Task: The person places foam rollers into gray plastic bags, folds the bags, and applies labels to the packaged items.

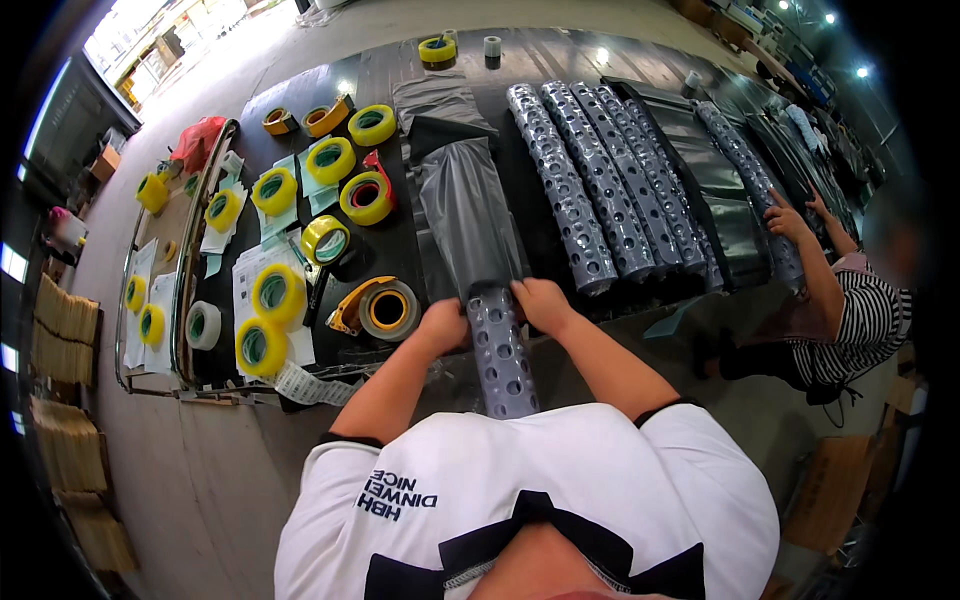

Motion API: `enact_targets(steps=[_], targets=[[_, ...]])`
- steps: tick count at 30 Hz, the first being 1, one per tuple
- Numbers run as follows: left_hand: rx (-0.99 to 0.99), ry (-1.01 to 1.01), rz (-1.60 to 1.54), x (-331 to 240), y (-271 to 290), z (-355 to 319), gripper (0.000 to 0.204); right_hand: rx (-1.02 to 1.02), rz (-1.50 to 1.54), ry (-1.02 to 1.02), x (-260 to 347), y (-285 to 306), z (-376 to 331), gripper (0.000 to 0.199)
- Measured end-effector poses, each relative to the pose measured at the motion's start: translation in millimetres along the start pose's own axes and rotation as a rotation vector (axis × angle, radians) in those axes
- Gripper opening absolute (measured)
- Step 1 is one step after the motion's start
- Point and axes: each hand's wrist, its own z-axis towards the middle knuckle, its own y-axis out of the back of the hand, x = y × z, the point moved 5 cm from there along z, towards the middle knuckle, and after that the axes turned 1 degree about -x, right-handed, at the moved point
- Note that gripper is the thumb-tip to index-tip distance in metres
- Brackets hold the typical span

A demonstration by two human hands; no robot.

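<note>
dotted roll partly inside bag

A spotted grey roll meets a glossy grey sleeve — end-on.

Short-sleeved white shirt with black collar, black sleeve edges, dark chest lettering

Narrow passage between grey bag and wrapped rolls, tape dispenser beside left hand
</note>
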Motion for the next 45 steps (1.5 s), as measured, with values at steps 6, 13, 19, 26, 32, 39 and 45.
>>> enact_targets(steps=[6,13,19,26,32,39,45], targets=[[0.364,-0.373,-0.051,64.7,-77.3,-106.0,0.033,0.612,0.544,-0.341,-12.5,-30.9,-188.1,0.03],[0.101,-0.36,0.027,-24.9,-8.1,-65.7,0.032,0.134,0.53,-0.179,20.8,19.5,-79.7,0.029],[0.3,-0.133,0.051,57.5,-31.0,-98.4,0.043,0.586,0.677,-0.508,-18.3,6.4,-145.5,0.035],[0.243,0.234,-0.655,46.7,-42.2,-126.0,0.027,-0.237,0.104,0.406,85.8,69.9,-87.4,0.028],[0.106,0.201,-0.966,34.8,-57.4,-149.5,0.016,0.575,-0.008,0.414,83.3,-33.1,-63.7,0.026],[0.109,0.074,-0.774,46.7,-65.7,-152.6,0.01,0.539,0.15,0.372,111.7,-44.1,-75.9,0.027],[-0.078,-0.198,-0.32,47.2,-57.4,-144.2,0.008,0.598,0.305,0.182,120.8,-35.8,-71.7,0.021]])
